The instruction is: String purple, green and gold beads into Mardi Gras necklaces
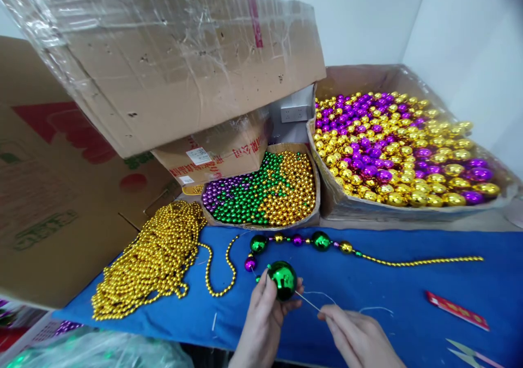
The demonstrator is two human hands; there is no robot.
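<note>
A large shiny green ball [283, 281] is held between the fingers and thumb of my left hand [263, 313]. My right hand [355, 332] pinches a thin needle or stiff thread [307, 301] that runs to the ball's right side. From the ball, a strand of green, purple and gold beads [297, 240] curves up and right across the blue cloth [368, 289]. It continues into a string of small gold beads [425, 262]. Loose white thread lies right of the ball.
A pile of gold bead strings [151, 259] lies left. Behind it stand a box of small beads [261, 226] and a larger box of gold and purple balls [368, 211]. Scissors [466, 351] and a red packet [456, 310] lie right. A cardboard box [183, 68] overhangs.
</note>
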